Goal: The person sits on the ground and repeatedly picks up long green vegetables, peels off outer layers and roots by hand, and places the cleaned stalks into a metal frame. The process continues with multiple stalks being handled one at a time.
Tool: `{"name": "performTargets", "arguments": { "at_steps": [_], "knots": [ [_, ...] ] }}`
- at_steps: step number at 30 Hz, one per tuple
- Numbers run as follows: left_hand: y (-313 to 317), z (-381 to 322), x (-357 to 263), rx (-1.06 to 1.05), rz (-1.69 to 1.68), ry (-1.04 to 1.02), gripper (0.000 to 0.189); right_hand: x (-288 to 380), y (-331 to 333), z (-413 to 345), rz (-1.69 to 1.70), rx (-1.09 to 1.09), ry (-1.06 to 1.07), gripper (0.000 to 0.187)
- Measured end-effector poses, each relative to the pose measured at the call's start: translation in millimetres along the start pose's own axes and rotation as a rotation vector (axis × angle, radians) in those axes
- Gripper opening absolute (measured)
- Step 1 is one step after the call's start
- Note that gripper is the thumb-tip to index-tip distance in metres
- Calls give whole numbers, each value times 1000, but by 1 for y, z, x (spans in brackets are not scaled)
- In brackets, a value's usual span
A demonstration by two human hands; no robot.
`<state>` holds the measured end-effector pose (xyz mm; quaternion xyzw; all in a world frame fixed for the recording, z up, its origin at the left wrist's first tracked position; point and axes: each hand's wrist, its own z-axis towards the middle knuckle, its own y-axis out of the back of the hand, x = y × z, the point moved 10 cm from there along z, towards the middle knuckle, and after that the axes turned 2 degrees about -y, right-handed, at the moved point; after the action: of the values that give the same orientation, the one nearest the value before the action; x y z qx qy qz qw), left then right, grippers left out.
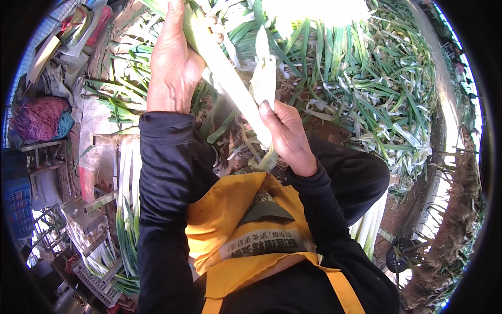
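Note:
My left hand is wrapped around the green upper part of a long green onion. The stalk slants down to the right across my lap, its white shank brightly lit. At the lower end my right hand pinches a pale outer sheath between thumb and fingers, right beside the shank. That sheath stands away from the stalk and points up. A limp strip of leaf hangs under the right hand. The fingers of the right hand are partly hidden behind the onion.
Loose green leaves and peelings are heaped ahead and to the right. Bundled green onions lie at my left, and more white stalks by my right leg. Pink twine and a blue crate are far left. A yellow apron covers my lap.

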<state>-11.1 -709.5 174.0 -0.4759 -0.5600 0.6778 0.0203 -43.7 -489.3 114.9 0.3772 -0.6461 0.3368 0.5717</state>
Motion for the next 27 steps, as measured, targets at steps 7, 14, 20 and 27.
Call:
{"name": "performTargets", "arguments": {
  "at_steps": [7, 14, 20, 27],
  "knots": [
    [1, 5, -11, -37, 0, -122, 28, -16, 35, -4, 398, -563, -12, 35],
    [19, 6, -39, -161, 115, -190, 29, -7, 27, -30, 514, -351, 70, 32],
    [24, 9, -49, -83, 69, -115, 32, -43, 39, -93, 372, -221, -186, 28],
    [19, 6, -37, -149, 309, -133, 38, 41, -5, -40, -625, -125, 362, 66]
  ]
}}
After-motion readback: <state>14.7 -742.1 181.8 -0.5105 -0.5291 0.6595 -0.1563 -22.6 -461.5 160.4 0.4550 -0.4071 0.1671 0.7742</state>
